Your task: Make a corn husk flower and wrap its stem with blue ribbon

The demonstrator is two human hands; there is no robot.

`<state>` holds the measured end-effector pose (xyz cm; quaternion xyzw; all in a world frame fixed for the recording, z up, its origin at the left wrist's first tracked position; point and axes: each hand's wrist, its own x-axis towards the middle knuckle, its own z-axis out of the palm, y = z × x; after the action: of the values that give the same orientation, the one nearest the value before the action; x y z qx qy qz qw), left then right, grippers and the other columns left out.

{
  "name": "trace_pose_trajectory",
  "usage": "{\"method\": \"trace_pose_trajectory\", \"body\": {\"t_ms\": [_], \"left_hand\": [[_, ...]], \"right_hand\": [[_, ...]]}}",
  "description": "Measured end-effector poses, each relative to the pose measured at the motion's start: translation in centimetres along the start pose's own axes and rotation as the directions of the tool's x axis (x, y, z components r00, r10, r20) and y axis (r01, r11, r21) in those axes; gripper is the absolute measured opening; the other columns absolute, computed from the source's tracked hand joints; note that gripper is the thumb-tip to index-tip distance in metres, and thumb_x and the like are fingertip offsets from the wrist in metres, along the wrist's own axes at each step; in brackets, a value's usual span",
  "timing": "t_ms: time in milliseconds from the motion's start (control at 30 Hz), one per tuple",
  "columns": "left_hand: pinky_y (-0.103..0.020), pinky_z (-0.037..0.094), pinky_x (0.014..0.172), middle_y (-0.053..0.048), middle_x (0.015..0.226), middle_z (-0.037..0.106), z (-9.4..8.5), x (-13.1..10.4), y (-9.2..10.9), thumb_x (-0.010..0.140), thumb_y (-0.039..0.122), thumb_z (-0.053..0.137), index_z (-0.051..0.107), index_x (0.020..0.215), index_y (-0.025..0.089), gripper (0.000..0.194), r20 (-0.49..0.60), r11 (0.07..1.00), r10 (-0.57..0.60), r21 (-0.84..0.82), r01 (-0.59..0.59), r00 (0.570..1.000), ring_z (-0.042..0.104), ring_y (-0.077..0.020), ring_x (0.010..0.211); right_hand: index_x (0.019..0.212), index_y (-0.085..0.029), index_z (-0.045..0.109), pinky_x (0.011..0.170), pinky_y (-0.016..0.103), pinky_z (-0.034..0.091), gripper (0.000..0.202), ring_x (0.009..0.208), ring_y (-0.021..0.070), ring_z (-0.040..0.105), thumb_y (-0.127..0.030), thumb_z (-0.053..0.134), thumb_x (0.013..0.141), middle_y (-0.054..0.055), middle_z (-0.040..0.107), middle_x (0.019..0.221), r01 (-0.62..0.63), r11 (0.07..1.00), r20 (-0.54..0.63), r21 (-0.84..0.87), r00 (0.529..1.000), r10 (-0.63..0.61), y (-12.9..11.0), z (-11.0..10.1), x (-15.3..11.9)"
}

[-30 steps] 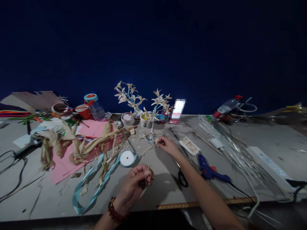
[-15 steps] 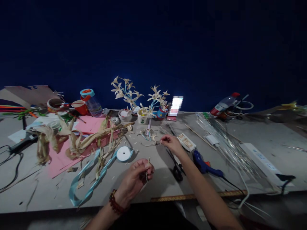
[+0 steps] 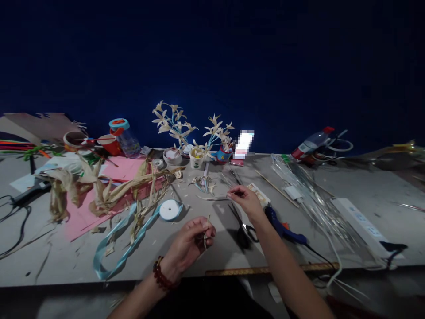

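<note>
Low in the middle, my left hand (image 3: 195, 235) is closed on a small pale husk piece (image 3: 207, 221) that sticks up past the fingertips. Farther up and right, my right hand (image 3: 244, 199) pinches one end of a thin strand (image 3: 212, 198) that stretches leftward over the table. Black scissors (image 3: 245, 228) lie just below my right hand. White husk flowers (image 3: 175, 124) on light blue stems stand behind. A white spool (image 3: 170, 209) with light blue ribbon (image 3: 122, 261) is left of my hands.
Dried husks (image 3: 113, 195) cover pink paper (image 3: 79, 221) on the left. A blue glue gun (image 3: 285, 230), clear-wrapped wires (image 3: 312, 195) and a white power strip (image 3: 358, 221) lie right. A bottle (image 3: 312, 144) leans behind; a golden strip (image 3: 239, 271) runs along the front edge.
My right hand has moved slightly right with the strand, which looks straighter. More of the scissors shows. My left hand keeps its hold and has shifted a little right.
</note>
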<state>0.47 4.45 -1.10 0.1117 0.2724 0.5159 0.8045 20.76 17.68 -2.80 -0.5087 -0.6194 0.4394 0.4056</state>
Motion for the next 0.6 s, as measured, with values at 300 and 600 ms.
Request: {"method": "trace_pose_trajectory", "body": {"t_ms": [300, 600], "left_hand": [[-0.021, 0.04, 0.058, -0.001, 0.062, 0.056, 1.2, 0.1, 0.0, 0.073, 0.023, 0.084, 0.062, 0.066, 0.012, 0.026, -0.013, 1.0, -0.018, -0.001, 0.018, 1.0, 0.051, -0.0101, 0.061], [-0.021, 0.041, 0.057, 0.0, 0.061, 0.057, 1.6, 0.1, -0.2, 0.071, 0.023, 0.085, 0.066, 0.071, 0.011, 0.022, -0.014, 0.999, -0.044, -0.001, 0.044, 0.999, 0.051, -0.0094, 0.058]], "right_hand": [[0.079, -0.023, 0.071, 0.067, 0.028, 0.054, 0.012, 0.076, 0.0175, 0.067, -0.029, 0.08, 0.081, 0.004, 0.071, 0.081, 0.174, 0.927, 0.061, 0.332, 0.977, -0.206, -6.6, 2.1, -7.2], [0.08, -0.023, 0.07, 0.073, 0.03, 0.054, 0.008, 0.08, 0.0178, 0.065, -0.022, 0.077, 0.084, 0.003, 0.068, 0.081, 0.288, 0.898, -0.019, 0.334, 0.954, -0.299, -6.3, 3.6, -7.8]]}}
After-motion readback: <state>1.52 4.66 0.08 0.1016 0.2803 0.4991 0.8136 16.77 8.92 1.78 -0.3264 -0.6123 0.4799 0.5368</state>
